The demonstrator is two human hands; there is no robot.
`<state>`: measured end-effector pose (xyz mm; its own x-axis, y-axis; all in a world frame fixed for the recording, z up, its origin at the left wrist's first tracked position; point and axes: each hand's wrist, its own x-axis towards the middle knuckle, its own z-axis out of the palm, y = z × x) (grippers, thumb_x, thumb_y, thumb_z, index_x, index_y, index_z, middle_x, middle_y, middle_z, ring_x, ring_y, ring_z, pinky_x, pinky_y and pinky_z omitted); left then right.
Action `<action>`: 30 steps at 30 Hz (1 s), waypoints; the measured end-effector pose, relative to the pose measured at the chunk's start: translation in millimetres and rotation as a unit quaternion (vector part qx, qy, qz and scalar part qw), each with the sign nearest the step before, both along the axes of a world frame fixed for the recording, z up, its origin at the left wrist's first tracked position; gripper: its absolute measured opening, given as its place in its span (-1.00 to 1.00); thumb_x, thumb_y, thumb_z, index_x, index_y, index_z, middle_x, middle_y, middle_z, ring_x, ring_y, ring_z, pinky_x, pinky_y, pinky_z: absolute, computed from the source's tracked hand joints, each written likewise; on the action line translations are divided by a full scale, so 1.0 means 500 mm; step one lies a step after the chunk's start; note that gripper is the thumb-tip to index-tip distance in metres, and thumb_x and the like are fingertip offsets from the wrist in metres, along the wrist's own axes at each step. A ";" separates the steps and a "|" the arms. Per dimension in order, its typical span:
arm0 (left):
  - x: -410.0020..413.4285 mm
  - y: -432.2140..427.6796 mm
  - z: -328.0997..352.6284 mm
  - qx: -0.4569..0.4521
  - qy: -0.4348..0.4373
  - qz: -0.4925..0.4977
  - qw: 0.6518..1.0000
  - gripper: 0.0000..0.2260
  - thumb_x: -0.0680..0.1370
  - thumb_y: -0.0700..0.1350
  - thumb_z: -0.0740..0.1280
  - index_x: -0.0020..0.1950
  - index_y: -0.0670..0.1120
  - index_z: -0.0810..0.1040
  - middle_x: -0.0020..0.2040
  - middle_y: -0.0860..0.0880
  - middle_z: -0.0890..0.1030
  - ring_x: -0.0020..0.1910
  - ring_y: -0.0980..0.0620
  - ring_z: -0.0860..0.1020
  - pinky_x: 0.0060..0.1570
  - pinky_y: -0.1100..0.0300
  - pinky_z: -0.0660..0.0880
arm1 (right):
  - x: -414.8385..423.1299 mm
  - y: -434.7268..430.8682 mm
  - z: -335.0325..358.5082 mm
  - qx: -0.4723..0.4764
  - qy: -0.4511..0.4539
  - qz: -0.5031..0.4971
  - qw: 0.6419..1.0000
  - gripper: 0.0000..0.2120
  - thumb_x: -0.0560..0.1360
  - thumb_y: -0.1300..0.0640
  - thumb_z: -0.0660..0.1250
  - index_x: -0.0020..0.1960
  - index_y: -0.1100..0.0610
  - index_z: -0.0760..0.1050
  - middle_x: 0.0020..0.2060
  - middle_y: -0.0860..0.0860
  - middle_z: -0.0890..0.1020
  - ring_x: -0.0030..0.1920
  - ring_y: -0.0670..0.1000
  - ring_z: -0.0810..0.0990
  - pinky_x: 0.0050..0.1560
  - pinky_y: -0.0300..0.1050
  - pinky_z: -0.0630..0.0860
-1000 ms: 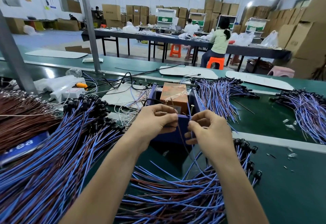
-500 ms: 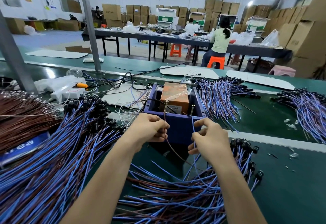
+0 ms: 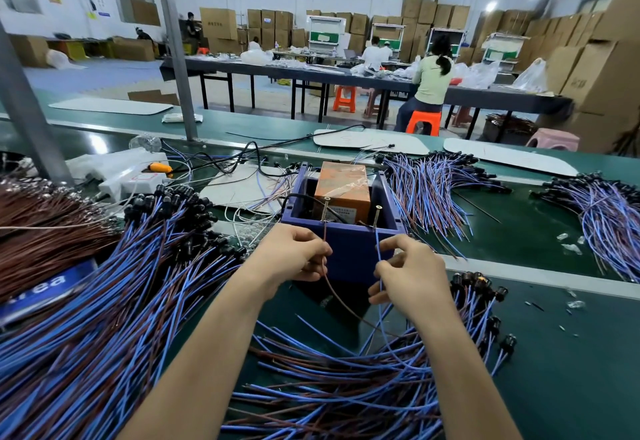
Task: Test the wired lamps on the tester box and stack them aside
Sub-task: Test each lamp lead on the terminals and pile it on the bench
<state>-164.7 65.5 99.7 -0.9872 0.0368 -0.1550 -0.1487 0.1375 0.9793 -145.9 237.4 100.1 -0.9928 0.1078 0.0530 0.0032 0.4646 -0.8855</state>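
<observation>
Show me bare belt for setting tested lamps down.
Green belt right of the near lamp pile is bare but for small scraps. Smaller patch: between the middle bundle and far-right bundle, right of the tester box. Left of it is crowded with wired lamps.

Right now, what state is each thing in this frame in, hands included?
left hand: pinches the brown wire, its end up at the left post.
right hand: pinches the blue wire, its end up at the right post.
tester box: upright, top open, orange block inside.
near lamp pile: loose, spread on the green table.
</observation>
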 end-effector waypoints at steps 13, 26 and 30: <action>0.003 -0.002 0.008 -0.004 0.043 -0.071 0.997 -0.92 0.52 -0.18 0.39 -0.16 -0.13 0.63 -0.32 -0.03 0.66 -0.36 0.10 0.62 -0.36 0.31 0.54 | 0.013 -0.016 0.017 -0.102 -0.048 0.098 0.989 -0.83 0.49 0.39 0.28 0.00 0.19 0.54 -0.29 0.16 0.66 -0.47 0.05 0.61 -0.53 -0.19 0.51; -0.019 -0.168 -0.023 -0.436 -0.001 0.094 0.895 -0.74 0.49 -0.32 0.28 -0.06 0.02 0.62 0.02 -0.08 0.64 0.04 -0.04 0.58 0.05 0.21 0.47 | 0.050 -0.009 0.045 0.039 -0.140 0.367 0.919 -0.80 0.58 0.07 0.28 0.07 0.04 0.66 -0.07 -0.07 0.72 -0.07 -0.07 0.62 -0.22 -0.29 0.51; -0.042 -0.148 -0.072 -0.513 -0.025 0.110 0.851 -0.72 0.49 -0.25 0.27 0.08 0.08 0.58 0.17 -0.12 0.58 0.23 -0.13 0.47 0.22 0.07 0.41 | 0.047 -0.007 0.046 0.029 -0.123 0.383 0.915 -0.79 0.59 0.07 0.26 0.16 -0.05 0.61 -0.01 -0.11 0.70 0.10 -0.06 0.61 0.00 -0.21 0.59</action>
<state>-186.0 -8.5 63.8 -0.9439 -0.3281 -0.0369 -0.3197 0.8800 0.3512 -122.5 233.8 123.0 -0.7585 -0.6209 -0.1978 -0.1483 0.4600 -0.8754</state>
